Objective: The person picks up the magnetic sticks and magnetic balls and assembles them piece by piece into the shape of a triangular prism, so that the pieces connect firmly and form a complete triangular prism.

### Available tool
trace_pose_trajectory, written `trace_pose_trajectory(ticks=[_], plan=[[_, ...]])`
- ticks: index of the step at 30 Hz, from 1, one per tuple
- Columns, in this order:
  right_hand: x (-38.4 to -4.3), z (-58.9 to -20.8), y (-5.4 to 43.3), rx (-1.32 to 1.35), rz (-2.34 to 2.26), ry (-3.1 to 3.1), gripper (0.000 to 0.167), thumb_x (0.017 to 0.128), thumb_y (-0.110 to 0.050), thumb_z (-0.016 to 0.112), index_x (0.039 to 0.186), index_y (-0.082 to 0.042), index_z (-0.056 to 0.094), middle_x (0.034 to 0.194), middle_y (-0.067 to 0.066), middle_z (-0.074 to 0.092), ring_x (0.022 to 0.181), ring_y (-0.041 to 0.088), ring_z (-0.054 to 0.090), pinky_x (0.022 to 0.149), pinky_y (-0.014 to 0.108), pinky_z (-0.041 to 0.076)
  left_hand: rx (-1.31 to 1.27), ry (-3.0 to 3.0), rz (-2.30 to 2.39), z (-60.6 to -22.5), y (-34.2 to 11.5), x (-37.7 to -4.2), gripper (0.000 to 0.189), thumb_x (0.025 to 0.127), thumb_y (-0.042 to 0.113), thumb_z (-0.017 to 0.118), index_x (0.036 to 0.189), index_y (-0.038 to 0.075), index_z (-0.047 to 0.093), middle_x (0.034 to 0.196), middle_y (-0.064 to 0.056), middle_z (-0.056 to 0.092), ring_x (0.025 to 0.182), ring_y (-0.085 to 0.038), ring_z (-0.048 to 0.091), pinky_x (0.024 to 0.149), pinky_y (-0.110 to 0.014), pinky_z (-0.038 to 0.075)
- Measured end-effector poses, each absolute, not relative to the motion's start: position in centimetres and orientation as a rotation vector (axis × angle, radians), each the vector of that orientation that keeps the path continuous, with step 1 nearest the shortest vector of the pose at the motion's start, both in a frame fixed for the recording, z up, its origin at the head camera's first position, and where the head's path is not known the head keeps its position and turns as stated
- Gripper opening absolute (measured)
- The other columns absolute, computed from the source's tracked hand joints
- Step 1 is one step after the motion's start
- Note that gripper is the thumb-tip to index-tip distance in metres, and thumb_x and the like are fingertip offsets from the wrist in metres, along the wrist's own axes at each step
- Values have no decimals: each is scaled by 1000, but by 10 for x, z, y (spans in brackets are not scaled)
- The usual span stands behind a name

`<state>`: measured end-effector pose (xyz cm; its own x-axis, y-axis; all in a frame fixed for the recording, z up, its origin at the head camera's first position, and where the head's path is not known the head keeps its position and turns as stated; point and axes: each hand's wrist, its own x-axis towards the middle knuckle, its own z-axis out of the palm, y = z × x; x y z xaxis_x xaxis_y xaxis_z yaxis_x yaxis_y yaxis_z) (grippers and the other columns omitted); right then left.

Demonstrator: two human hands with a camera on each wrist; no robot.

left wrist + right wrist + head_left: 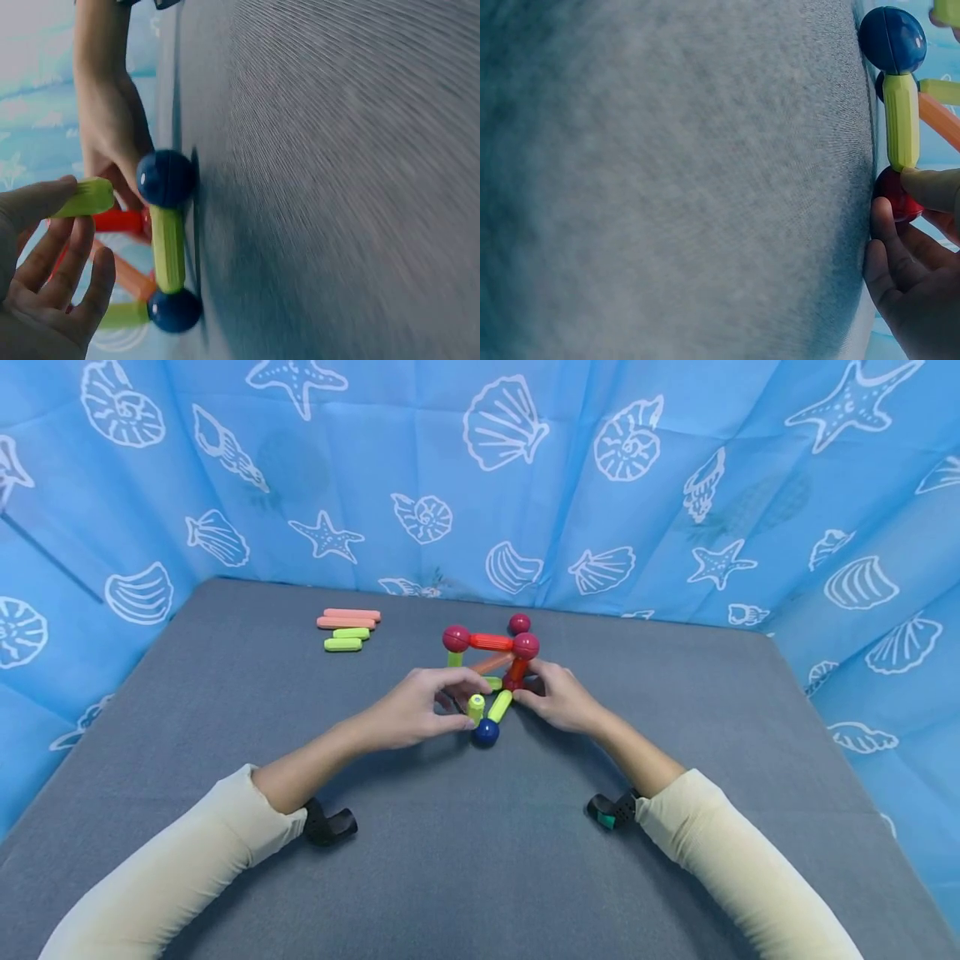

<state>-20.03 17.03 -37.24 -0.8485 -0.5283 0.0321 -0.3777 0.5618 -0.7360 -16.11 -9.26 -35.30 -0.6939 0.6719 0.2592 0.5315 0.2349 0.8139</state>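
My left hand (416,706) pinches a short yellow-green rod (91,196) between thumb and fingers, close over a dark blue ball (487,732). That ball joins another yellow-green rod (902,120) lying along the table. At the rod's other end is a red ball (897,196), which my right hand (562,697) grips with thumb and fingertips. Both belong to a frame of magnetic rods and balls, topped by a red rod (491,642) between two crimson balls. An orange rod (124,271) slants through it, and a second blue ball (175,310) sits at a lower corner.
Left of the frame lie two pink-orange rods (348,622) and two yellow-green rods (343,644). A loose crimson ball (519,624) sits just behind the frame. The grey table (480,868) backs onto a blue shell-patterned curtain (450,452).
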Motion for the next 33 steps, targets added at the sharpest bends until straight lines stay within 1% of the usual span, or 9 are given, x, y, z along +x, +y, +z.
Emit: trace_pose_trajectory(ticks=[3,9,14,20,23,26,29,33], plan=[[-200,-374,170,-773,-1157,2616,36,95,-4,64,129,5,56,123,20,65,110,33,65,95,48,51,1186,2339,1479,-357,-83,-163,41,86,3,76,125,2,62,110,-4,68,97,-15,62,80,-32,56],[-199,-375,168,-778,-1157,2636,33,95,-3,64,127,4,58,120,19,66,109,32,66,94,48,51,1211,2347,1413,-367,-74,-165,42,87,3,76,126,5,62,110,-4,68,99,-14,62,83,-33,56],[-200,-375,168,-776,-1158,2629,34,95,-3,64,128,4,57,122,20,66,111,33,65,95,49,51,1197,2361,1381,-372,-74,-167,40,87,3,75,125,5,62,106,-3,67,95,-14,61,83,-36,55],[-200,-375,169,-781,-1159,2617,36,96,-3,63,130,5,55,125,20,64,115,35,63,97,49,50,1181,2383,1338,-371,-75,-168,36,89,6,74,123,5,63,102,-2,67,91,-13,61,80,-34,54],[-200,-374,169,-785,-1169,2613,36,96,-3,63,130,5,55,124,20,65,114,35,63,96,49,50,1191,2381,1324,-372,-75,-168,36,90,6,73,124,5,62,103,-3,67,92,-14,61,81,-32,54],[-199,-374,169,-783,-1167,2615,36,96,-3,63,130,4,56,123,19,65,113,34,64,96,49,50,1193,2375,1310,-371,-75,-167,38,90,6,72,127,5,61,108,-4,67,94,-15,62,83,-31,53],[-198,-374,169,-779,-1160,2620,35,96,-3,63,129,3,56,123,19,65,112,34,64,95,48,51,1201,2374,1299,-371,-74,-166,40,91,6,72,129,4,61,111,-5,67,95,-15,62,85,-32,53],[-197,-374,169,-773,-1154,2624,34,95,-3,64,128,3,57,122,18,65,111,33,64,95,48,51,1213,2378,1303,-373,-74,-165,39,90,6,72,127,4,61,109,-3,67,95,-14,62,84,-34,53]])
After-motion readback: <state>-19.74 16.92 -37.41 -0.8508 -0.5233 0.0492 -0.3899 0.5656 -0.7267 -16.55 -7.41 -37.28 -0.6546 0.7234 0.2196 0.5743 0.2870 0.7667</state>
